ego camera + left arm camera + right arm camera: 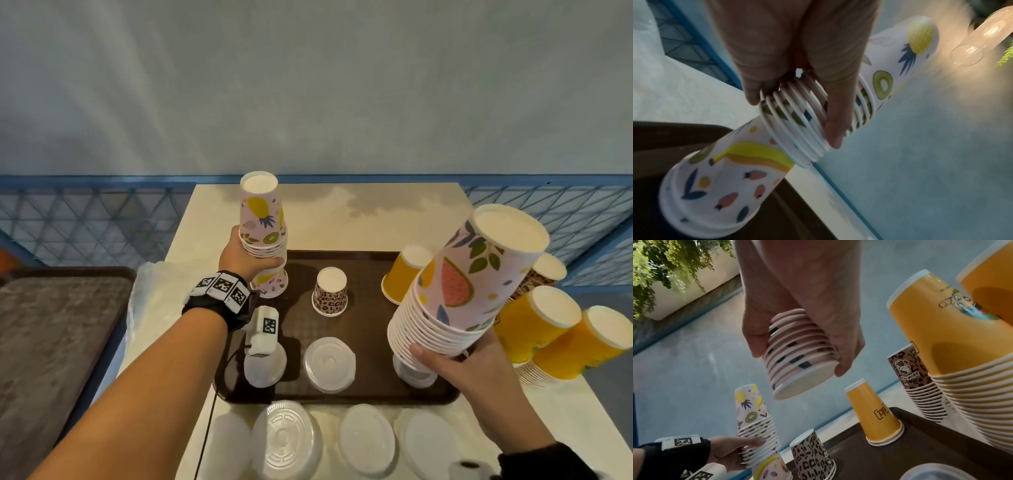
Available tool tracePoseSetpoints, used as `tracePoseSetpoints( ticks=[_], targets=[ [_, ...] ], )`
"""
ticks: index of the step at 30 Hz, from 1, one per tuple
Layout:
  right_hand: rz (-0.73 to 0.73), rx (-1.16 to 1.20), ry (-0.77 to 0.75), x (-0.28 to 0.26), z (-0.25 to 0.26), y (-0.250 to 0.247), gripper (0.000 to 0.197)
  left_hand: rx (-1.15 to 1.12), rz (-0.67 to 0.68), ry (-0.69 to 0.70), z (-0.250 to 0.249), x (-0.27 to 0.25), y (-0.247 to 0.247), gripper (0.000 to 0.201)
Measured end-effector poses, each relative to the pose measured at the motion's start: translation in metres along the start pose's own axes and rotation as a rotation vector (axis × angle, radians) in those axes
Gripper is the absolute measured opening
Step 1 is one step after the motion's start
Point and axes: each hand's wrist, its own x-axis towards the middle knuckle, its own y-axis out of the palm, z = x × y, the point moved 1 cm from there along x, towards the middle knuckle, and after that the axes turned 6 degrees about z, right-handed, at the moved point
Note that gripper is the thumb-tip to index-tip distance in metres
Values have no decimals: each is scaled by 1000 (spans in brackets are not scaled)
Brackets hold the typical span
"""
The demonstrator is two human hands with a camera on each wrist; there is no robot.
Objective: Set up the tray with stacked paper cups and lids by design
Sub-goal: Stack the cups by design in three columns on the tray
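Observation:
A brown tray (359,394) lies in the middle of the table. My left hand (245,257) grips an upside-down stack of fruit-print cups (263,222) by its rims (797,116), set over another fruit-print cup (272,282) at the tray's back left corner. My right hand (448,359) holds a second, tilted stack of fruit-print cups (459,287) above the tray's right side; its open mouth (805,384) hangs in the air. A leopard-print cup (330,293) and a yellow cup (402,274) stand upside down on the tray. Clear lids (329,363) lie along its front.
Stacks of yellow cups (544,329) and a leopard-print stack (920,379) stand at the right, off the tray. More lids (286,442) lie on the table in front of the tray. A second tray (61,329) sits at the left. A blue mesh fence (89,219) runs behind the table.

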Motion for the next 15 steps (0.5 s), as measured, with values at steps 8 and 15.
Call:
tracePoseSetpoints(
  ticks=[8,15],
  targets=[
    [-37,-18,57,-7,4,14,90,125,63,-118,28,9,11,82],
    [22,-21,16,-3,26,24,84,202,115,-157,29,-10,-4,95]
  ],
)
